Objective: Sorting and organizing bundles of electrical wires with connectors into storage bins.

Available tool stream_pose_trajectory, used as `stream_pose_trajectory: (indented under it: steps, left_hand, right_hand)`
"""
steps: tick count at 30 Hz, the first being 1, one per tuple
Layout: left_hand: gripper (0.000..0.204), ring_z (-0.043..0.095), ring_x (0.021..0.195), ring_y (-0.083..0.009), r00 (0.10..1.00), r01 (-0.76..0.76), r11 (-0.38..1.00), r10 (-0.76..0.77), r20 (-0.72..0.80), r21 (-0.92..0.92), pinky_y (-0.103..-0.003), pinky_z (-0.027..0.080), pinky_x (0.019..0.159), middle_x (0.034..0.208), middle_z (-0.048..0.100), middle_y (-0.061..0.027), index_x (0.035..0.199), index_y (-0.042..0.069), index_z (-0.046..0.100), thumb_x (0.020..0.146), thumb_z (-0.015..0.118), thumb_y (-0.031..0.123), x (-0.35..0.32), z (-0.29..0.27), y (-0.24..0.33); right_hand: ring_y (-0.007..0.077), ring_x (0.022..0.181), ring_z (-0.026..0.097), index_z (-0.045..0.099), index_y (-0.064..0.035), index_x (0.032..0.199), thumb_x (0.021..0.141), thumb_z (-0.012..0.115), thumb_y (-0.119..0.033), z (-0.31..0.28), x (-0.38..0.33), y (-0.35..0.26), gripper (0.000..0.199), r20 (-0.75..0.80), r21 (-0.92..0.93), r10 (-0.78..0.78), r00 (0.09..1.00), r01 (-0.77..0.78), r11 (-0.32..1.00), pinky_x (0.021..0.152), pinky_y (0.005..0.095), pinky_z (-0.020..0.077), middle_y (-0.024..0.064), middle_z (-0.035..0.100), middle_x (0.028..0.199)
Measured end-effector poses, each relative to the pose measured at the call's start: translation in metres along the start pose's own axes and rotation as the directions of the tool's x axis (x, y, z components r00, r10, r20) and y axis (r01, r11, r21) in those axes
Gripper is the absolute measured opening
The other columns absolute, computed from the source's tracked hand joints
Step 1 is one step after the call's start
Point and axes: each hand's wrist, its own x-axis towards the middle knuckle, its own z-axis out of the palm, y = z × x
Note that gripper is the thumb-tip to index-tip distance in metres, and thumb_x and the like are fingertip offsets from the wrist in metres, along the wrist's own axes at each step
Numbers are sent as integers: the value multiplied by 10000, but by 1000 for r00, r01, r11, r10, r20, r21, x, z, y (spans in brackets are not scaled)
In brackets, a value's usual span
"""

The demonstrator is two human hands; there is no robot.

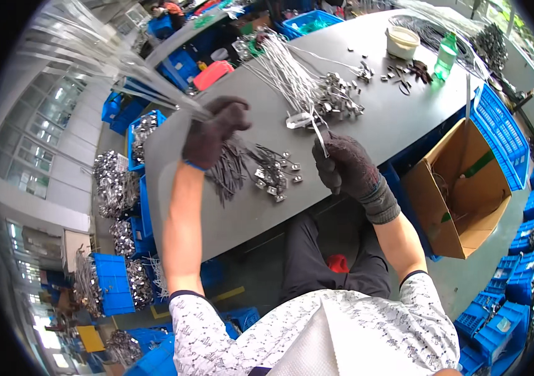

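Observation:
My left hand [214, 133], in a dark knit glove, is closed around a bundle of long, thin pale strips [123, 70]. They fan out up and to the left, blurred by motion. Across the table my right hand [347, 166], also gloved, is curled around a narrow pale strip [323, 143] that sticks up past the fingers. Just above it lies a small white oblong piece [299, 120]; whether the two are joined I cannot tell. Between my hands dark strips with silver square ends [273, 178] lie on the grey table [242, 219].
Farther back lies a pile of pale strips with metal ends [317, 94]. A white tub [403, 42], dark scraps [414, 70] and a green bottle [446, 57] stand at the far right. An open cardboard box [467, 194] and blue crates [498, 135] flank the table.

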Motion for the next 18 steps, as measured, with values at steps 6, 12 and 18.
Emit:
stream_pose_trajectory:
  steps: [6,12,18]
  left_hand:
    - [408,655,890,-127,948,-93,995,98,304,-30,-284,529,791,1002,687,-38,1239,2,642,953,676,291,-44,16,17]
    - [177,657,887,-119,976,-135,988,146,162,-79,-283,541,808,989,691,-40,1063,25,661,945,684,154,-57,10,-1]
    - [192,624,783,-86,992,-123,992,123,-14,-33,-270,513,701,799,680,-10,963,12,711,947,688,203,-61,17,-2]
  right_hand:
    - [82,436,428,547,-76,1035,1044,416,-236,79,19,36,206,224,591,62,973,-186,785,377,238,356,-16,485,741]
    - [90,439,430,575,-75,1073,1036,420,-251,86,37,66,237,280,541,127,951,-266,798,382,253,365,-15,508,733]
    - [156,559,608,599,-47,959,963,578,-187,66,57,50,142,-158,-728,-393,906,162,666,467,289,474,44,592,681]
